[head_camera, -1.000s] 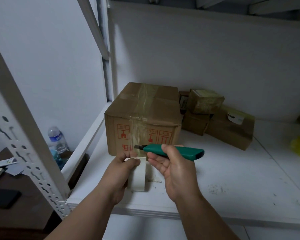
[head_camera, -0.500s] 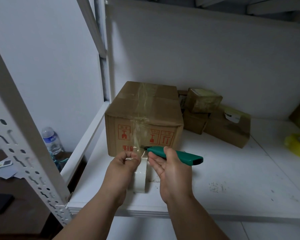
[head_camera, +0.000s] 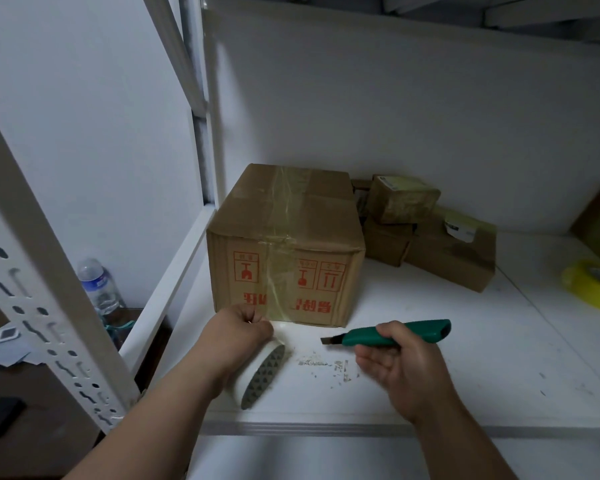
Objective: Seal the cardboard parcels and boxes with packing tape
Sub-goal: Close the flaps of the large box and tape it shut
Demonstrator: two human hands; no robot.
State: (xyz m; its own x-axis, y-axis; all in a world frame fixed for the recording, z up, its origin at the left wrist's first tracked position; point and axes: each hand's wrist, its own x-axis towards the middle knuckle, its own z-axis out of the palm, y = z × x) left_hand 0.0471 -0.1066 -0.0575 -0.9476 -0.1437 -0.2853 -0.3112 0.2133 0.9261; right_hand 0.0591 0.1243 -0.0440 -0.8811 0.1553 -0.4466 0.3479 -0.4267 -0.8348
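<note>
**Big box taped over the top and down the front; strip looks cut, small parcels unclear**

The large brown cardboard box with red print (head_camera: 286, 258) stands on the white shelf board (head_camera: 430, 358), hard against the left frame. A clear tape strip (head_camera: 284, 216) runs across its top seam and down the near face to the bottom edge. That seam looks sealed, judging by how it lies; whether the tail is pressed flat I can't tell.

Behind it to the right sits a pile of small brown cardboard parcels (head_camera: 426, 230); their tape state is too unclear to call.

Your left hand (head_camera: 238, 332) curls round the white tape roll (head_camera: 260, 372), just in front of the box's bottom edge. Your right hand (head_camera: 400, 363) holds the green utility knife (head_camera: 395, 336), blade out and pointing left, apart from the tape, lower fingers loose.

A yellow tape roll (head_camera: 593, 284) lies far right.
</note>
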